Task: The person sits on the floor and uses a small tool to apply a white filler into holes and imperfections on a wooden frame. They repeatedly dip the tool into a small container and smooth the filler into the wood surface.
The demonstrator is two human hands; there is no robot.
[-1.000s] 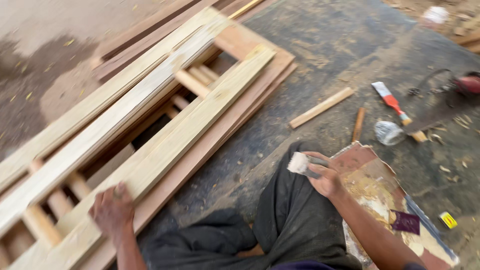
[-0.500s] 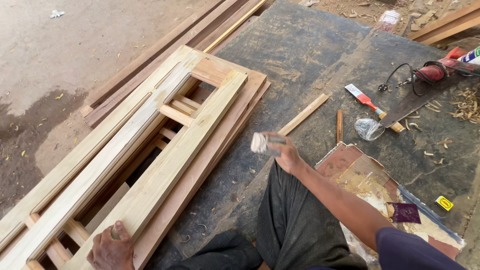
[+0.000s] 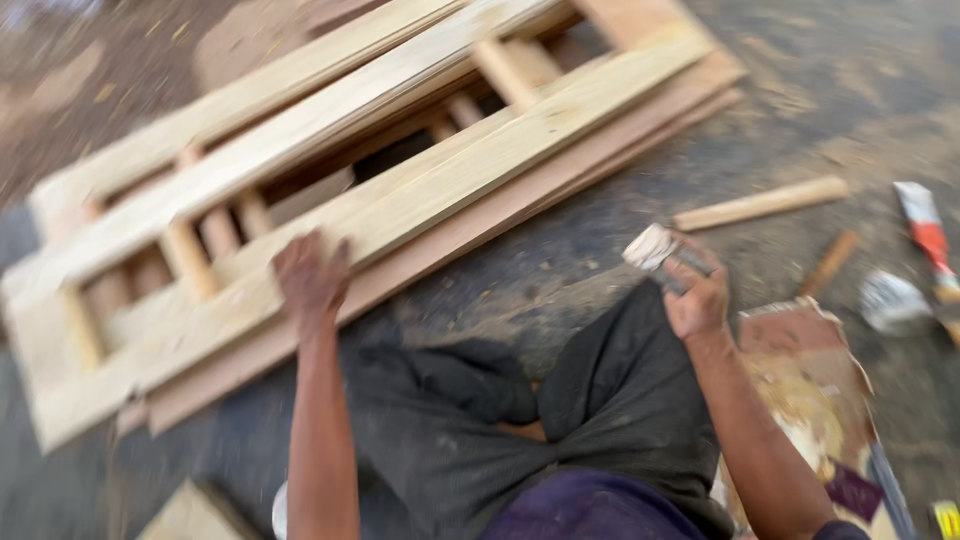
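Frame is motion-blurred. Person sits on the dark ground, legs in dark trousers [image 3: 560,440] folded under.

Left hand [image 3: 312,275] is laid flat, fingers spread, on the near plank of a pale wooden frame [image 3: 420,190] lying on the ground. Not gripping anything, just resting on the wood near its lower edge. The frame has long light planks with short cross-slats between them, and sits on top of a reddish-brown board [image 3: 560,190] that sticks out along its near side.

Right hand [image 3: 695,295] is raised in front of the right knee, fingers closed round a small pale block [image 3: 650,247], which looks like a folded pad or a bit of wood; too blurred to tell which. The block pokes out from the top of the fist, off the ground, to the right of the frame and apart from it.

Further right on the ground: a loose wooden stick [image 3: 760,203], a shorter brown stick [image 3: 830,263], a red-and-white tool [image 3: 925,235], a crumpled bit of clear plastic [image 3: 893,300]. A stained piece of cardboard [image 3: 800,380] lies just beside the right forearm.
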